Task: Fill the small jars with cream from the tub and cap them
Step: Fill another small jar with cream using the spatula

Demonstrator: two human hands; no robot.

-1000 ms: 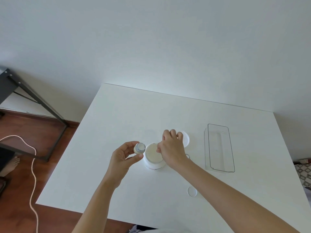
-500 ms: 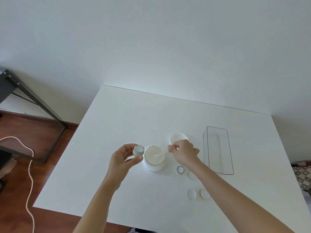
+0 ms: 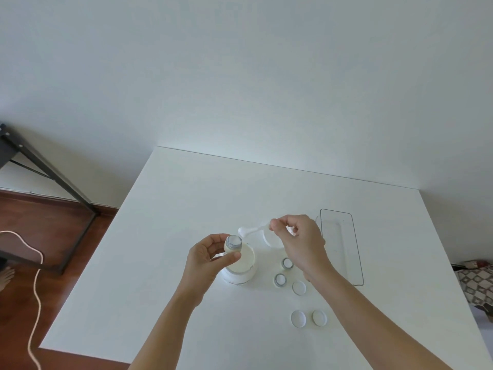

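Observation:
An open white tub (image 3: 241, 271) of cream stands on the white table (image 3: 165, 236). My left hand (image 3: 206, 259) grips a small open jar (image 3: 233, 244) above the tub's left rim. My right hand (image 3: 298, 243) pinches the handle of a small white spatula (image 3: 249, 231), whose tip carries cream and hovers just behind the jar's mouth. Two more small open jars (image 3: 287, 263) (image 3: 280, 279) stand right of the tub. Three white caps (image 3: 298, 287) (image 3: 298, 318) (image 3: 319, 317) lie near them.
The tub's white lid (image 3: 270, 240) lies behind my right hand, partly hidden. A clear rectangular tray (image 3: 341, 244) sits at the right. A black metal frame (image 3: 40, 169) and a cord (image 3: 34, 303) are on the wooden floor to the left.
My right hand lifted the spatula out of the tub and carried its cream-laden tip up behind the jar. My left hand raised the jar slightly over the tub's rim.

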